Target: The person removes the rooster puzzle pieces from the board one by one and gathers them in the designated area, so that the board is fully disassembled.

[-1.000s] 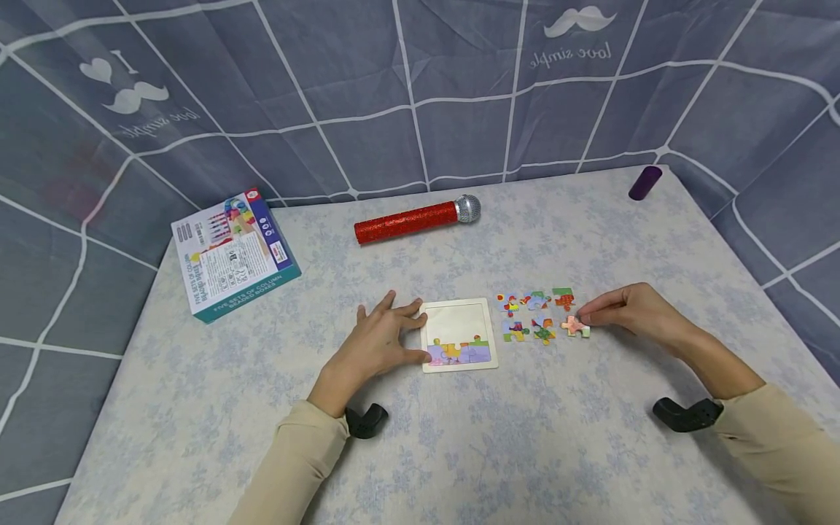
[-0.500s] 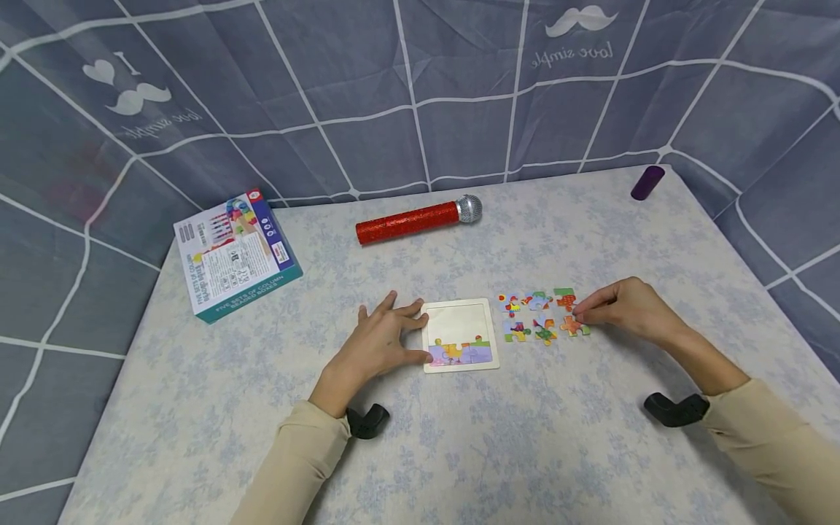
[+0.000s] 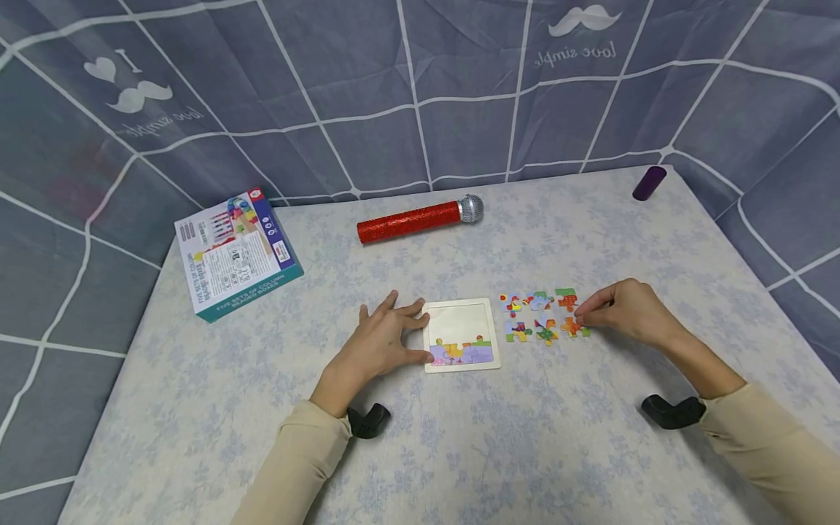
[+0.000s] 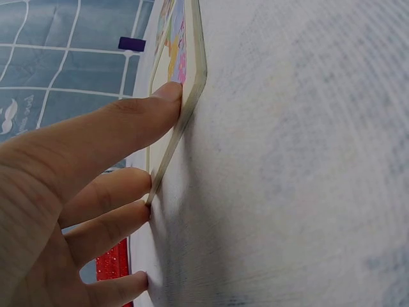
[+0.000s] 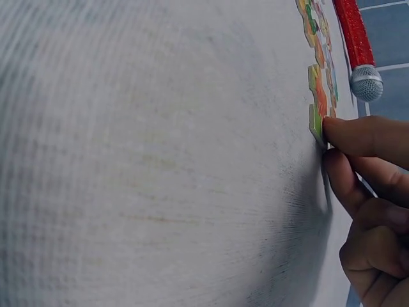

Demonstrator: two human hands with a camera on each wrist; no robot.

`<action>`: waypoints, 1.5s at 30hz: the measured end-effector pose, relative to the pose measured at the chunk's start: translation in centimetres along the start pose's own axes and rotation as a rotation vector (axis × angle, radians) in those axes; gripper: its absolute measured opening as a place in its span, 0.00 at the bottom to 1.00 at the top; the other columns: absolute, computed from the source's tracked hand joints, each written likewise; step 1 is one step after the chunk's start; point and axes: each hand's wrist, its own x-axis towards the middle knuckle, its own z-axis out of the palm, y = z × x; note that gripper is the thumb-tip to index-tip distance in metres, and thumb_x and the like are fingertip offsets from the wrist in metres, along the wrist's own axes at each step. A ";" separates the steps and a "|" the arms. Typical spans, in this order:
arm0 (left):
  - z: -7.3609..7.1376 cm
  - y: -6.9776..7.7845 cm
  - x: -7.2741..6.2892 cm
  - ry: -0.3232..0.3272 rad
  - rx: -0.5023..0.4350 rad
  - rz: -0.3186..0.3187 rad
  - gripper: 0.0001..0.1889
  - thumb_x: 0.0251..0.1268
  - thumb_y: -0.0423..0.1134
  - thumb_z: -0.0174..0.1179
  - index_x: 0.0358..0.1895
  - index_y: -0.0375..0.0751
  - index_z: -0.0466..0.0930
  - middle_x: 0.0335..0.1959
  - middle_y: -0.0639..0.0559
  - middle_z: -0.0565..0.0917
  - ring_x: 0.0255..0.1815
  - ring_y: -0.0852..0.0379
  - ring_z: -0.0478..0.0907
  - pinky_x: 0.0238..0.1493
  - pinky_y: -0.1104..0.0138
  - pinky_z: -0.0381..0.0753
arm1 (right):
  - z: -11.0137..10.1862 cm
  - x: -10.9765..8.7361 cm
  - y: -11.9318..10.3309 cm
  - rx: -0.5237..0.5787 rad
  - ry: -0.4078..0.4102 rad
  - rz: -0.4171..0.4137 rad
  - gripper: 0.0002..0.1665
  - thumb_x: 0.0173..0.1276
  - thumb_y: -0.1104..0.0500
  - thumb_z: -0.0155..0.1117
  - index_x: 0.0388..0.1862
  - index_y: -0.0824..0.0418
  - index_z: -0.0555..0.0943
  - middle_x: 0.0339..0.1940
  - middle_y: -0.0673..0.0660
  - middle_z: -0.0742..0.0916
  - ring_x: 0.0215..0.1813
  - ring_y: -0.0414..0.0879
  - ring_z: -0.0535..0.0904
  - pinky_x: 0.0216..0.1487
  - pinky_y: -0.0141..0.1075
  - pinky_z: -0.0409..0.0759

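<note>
My left hand (image 3: 379,341) lies spread at the left side of a small white puzzle tray (image 3: 459,318). In the left wrist view its thumb (image 4: 163,96) rests on the tray's frame, and two fingertips touch the edge. A row of joined puzzle pieces (image 3: 469,355) fills the tray's lower part. To the right of the tray, several loose pieces lie in two rows. My right hand (image 3: 630,310) pinches the right edge of an orange and green puzzle piece (image 3: 572,327) between thumb and forefinger, at the right end of the near row. Its other fingers are curled in.
A red glittery microphone (image 3: 413,222) lies behind the tray. At the back left sits a bead toy box (image 3: 236,251); a dark purple cylinder (image 3: 650,183) lies at the back right corner. Grey-blue checked cloth (image 3: 367,73) hangs behind the table.
My right hand has shifted slightly left and turned the orange and green puzzle piece, which now sits straighter beneath the red-topped one. The left hand stays at the tray.
</note>
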 end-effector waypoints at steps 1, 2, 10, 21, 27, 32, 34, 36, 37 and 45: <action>0.0 0.0 0.0 0.000 0.001 0.001 0.37 0.47 0.53 0.77 0.63 0.45 0.78 0.72 0.54 0.68 0.78 0.40 0.47 0.65 0.28 0.40 | 0.0 0.0 0.0 -0.002 0.001 -0.006 0.09 0.62 0.54 0.73 0.35 0.58 0.91 0.35 0.52 0.90 0.41 0.44 0.81 0.35 0.36 0.75; 0.0 0.0 0.0 0.000 0.001 0.002 0.37 0.47 0.53 0.77 0.63 0.45 0.78 0.72 0.54 0.68 0.78 0.40 0.47 0.65 0.28 0.40 | 0.0 0.0 0.0 -0.005 0.003 -0.010 0.09 0.62 0.54 0.73 0.35 0.58 0.91 0.35 0.52 0.90 0.41 0.44 0.80 0.35 0.35 0.75; -0.1 0.0 0.0 -0.006 0.005 0.004 0.37 0.48 0.53 0.76 0.64 0.45 0.77 0.72 0.54 0.67 0.78 0.40 0.46 0.65 0.28 0.40 | -0.1 -0.1 -0.7 -0.018 0.023 -0.024 0.07 0.65 0.55 0.69 0.37 0.57 0.90 0.31 0.51 0.89 0.29 0.41 0.71 0.30 0.34 0.69; -0.2 -0.2 -0.2 -0.031 -0.007 0.014 0.39 0.47 0.52 0.77 0.65 0.46 0.76 0.74 0.54 0.65 0.79 0.41 0.44 0.66 0.29 0.39 | 3.1 1.3 -5.3 0.041 0.012 -0.163 0.05 0.64 0.62 0.69 0.37 0.59 0.90 0.23 0.53 0.85 0.20 0.42 0.70 0.20 0.32 0.66; -0.4 -0.2 -0.2 -0.042 -0.011 0.019 0.41 0.44 0.52 0.78 0.66 0.46 0.75 0.74 0.55 0.64 0.79 0.41 0.44 0.67 0.29 0.39 | 5.8 2.1 -8.2 0.082 -0.044 -0.263 0.06 0.60 0.64 0.72 0.38 0.59 0.90 0.39 0.53 0.88 0.26 0.43 0.71 0.25 0.32 0.69; -0.5 -0.2 -0.1 -0.050 -0.002 0.021 0.42 0.43 0.53 0.78 0.66 0.47 0.75 0.74 0.54 0.64 0.79 0.40 0.44 0.66 0.29 0.39 | 8.0 2.6 -10.3 0.097 -0.118 -0.338 0.09 0.58 0.63 0.74 0.39 0.59 0.90 0.37 0.49 0.87 0.29 0.41 0.73 0.31 0.34 0.71; -0.5 -0.2 0.0 -0.054 0.001 0.022 0.42 0.43 0.53 0.78 0.66 0.47 0.75 0.74 0.54 0.64 0.79 0.40 0.44 0.66 0.29 0.40 | 8.8 2.7 -11.1 0.079 -0.142 -0.360 0.09 0.58 0.62 0.74 0.39 0.59 0.90 0.37 0.48 0.87 0.32 0.40 0.75 0.34 0.35 0.74; -0.6 -0.3 0.0 -0.059 0.001 0.022 0.42 0.43 0.52 0.78 0.67 0.47 0.74 0.74 0.55 0.64 0.79 0.40 0.44 0.66 0.29 0.39 | 9.4 2.7 -11.8 0.044 -0.152 -0.382 0.09 0.58 0.61 0.74 0.40 0.59 0.90 0.38 0.47 0.87 0.36 0.40 0.78 0.39 0.36 0.76; -0.6 -0.2 0.0 -0.061 0.001 0.022 0.42 0.44 0.52 0.78 0.67 0.47 0.74 0.74 0.55 0.64 0.79 0.40 0.44 0.67 0.29 0.39 | 9.7 2.7 -12.1 0.025 -0.156 -0.392 0.09 0.58 0.61 0.75 0.40 0.58 0.90 0.38 0.46 0.87 0.38 0.41 0.80 0.40 0.37 0.77; -0.6 -0.3 -0.1 -0.061 0.000 0.021 0.41 0.43 0.52 0.78 0.66 0.48 0.75 0.74 0.55 0.64 0.79 0.41 0.44 0.66 0.29 0.39 | 11.0 2.4 -13.5 -0.057 -0.154 -0.393 0.07 0.56 0.61 0.77 0.35 0.58 0.90 0.37 0.47 0.87 0.39 0.41 0.80 0.40 0.35 0.78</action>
